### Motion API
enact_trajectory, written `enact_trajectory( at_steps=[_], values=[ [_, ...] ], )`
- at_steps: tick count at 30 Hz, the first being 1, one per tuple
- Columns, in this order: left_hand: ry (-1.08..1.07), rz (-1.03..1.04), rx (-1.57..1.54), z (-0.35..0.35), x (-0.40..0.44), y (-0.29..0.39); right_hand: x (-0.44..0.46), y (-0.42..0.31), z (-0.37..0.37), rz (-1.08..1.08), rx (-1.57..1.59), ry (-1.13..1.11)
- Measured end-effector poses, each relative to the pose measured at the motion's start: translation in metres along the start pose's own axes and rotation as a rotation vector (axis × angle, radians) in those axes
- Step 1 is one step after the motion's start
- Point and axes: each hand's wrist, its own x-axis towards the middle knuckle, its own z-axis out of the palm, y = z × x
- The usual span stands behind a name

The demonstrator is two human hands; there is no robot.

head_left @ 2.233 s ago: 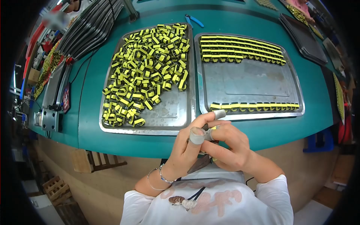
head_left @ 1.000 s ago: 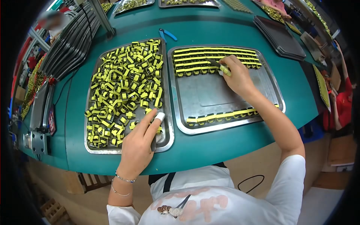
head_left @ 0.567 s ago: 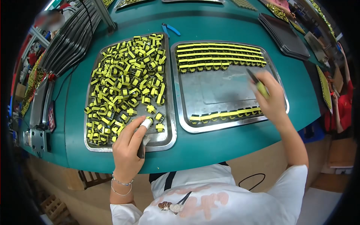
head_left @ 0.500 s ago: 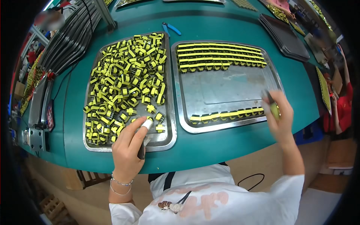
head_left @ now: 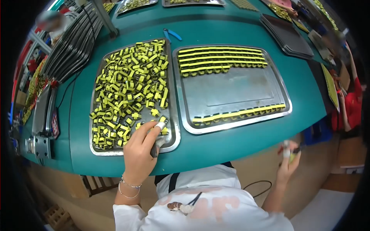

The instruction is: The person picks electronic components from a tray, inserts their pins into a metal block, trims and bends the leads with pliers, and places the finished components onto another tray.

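Note:
My left hand (head_left: 142,150) is at the near edge of the left metal tray (head_left: 175,142), fingers curled, with a white cover on one fingertip. A dark, flat object (head_left: 154,150) sticks out below these fingers; its kind is mostly hidden. Small yellow-and-black parts (head_left: 133,82), apparently wound coils, lie in a loose heap in that tray. My right hand (head_left: 288,159) is past the table's near edge, closed around a blurred yellow-green and dark item (head_left: 292,157). The right metal tray (head_left: 235,90) has several tight rows of the parts (head_left: 221,59) at its far side and one row (head_left: 239,113) along its near side.
Blue-handled pliers (head_left: 173,34) lie behind the trays. Stacked dark trays (head_left: 287,36) stand at the far right, and more trays (head_left: 73,46) lean at the left beside a metal post (head_left: 104,17). Other people are at the table's far right and far left.
My right hand has moved from the right end of the near row down past the table edge, still holding the yellow-green item. My left hand stays by the heap; the view has shifted slightly.

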Motion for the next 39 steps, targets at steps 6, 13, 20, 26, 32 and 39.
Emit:
enact_trajectory(
  at_steps=[6,13,20,26,32,39],
  values=[
    [-0.016,-0.049,0.178,0.013,0.001,0.017,0.112,-0.037,0.091,-0.496,-0.206,-0.555],
    [0.045,-0.164,0.261,0.023,0.003,0.028,0.185,0.003,0.167,-0.523,-0.594,-0.548],
    [-0.027,-0.040,0.071,0.018,0.010,0.023,0.195,0.003,0.189,-0.163,-0.562,-0.632],
    [0.178,-0.190,0.013,0.019,0.005,0.022,0.196,0.000,0.186,-0.179,-0.538,-0.694],
    [0.068,-0.226,0.127,0.028,0.011,0.023,0.198,0.006,0.179,-0.232,-0.487,-0.651],
    [0.080,-0.261,-0.117,0.025,0.007,0.012,0.113,-0.050,0.143,0.002,0.237,-0.912]
  ],
)
